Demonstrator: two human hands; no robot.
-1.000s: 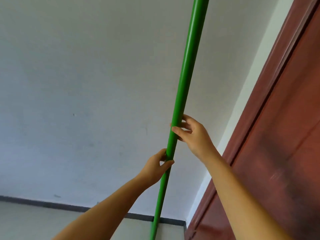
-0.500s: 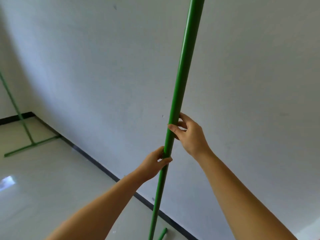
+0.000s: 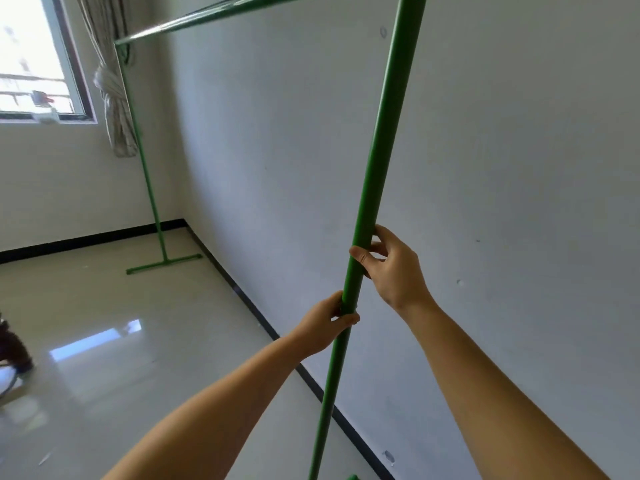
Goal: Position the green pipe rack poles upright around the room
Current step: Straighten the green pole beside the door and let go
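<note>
A long green pole [image 3: 379, 147] stands nearly upright in front of me, close to the white wall, its top and foot cut off by the frame. My left hand [image 3: 327, 323] grips it low down. My right hand [image 3: 391, 268] holds it just above, fingers wrapped around the tube. A second green pole [image 3: 143, 168] stands upright in the far corner on a flat green foot [image 3: 162, 264]. A green crossbar [image 3: 207, 19] runs along the top from that far pole toward the one I hold.
The white wall [image 3: 502, 202] with a black skirting runs along the right. A window [image 3: 31, 64] and a tied curtain [image 3: 112, 88] are at the far left. The glossy tiled floor [image 3: 121, 341] spreads out to the left, with a dark object [image 3: 12, 344] at its left edge.
My view has swung left: the red door is gone, and the far corner, window and standing pole have come into view. Both hands keep the same grip on the pole.
</note>
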